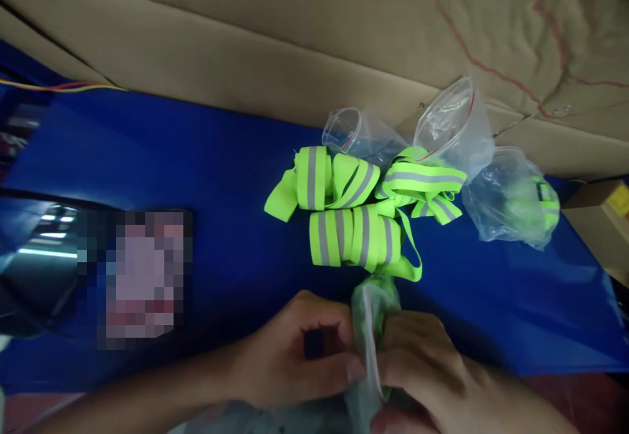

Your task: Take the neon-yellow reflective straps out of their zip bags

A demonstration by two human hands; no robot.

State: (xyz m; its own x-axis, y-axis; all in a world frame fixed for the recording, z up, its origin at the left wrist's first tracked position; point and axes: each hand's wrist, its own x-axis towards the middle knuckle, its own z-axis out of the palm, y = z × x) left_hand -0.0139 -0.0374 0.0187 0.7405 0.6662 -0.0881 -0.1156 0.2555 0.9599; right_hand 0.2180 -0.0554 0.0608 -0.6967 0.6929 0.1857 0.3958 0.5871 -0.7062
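A clear zip bag (366, 329) with something green inside is held upright at the table's near edge. My left hand (314, 349) pinches the bag's edge between thumb and fingers. On the other side, my right hand (427, 362) is closed around the same bag, and its fingers hide part of it. Just beyond lie several rolls of neon yellow reflective strap (356, 237) with grey stripes, some with loose ends. A looser bundle of the same strap (425, 181) sits to their right.
Behind the rolls are two clear zip bags, one lying (373, 136) and one with its mouth open (455, 126). A filled bag (515, 201) rests at right, near a cardboard box (599, 217). Brown sheeting (246, 47) borders the blue table (221, 158). A dark glossy object (44, 257) lies left.
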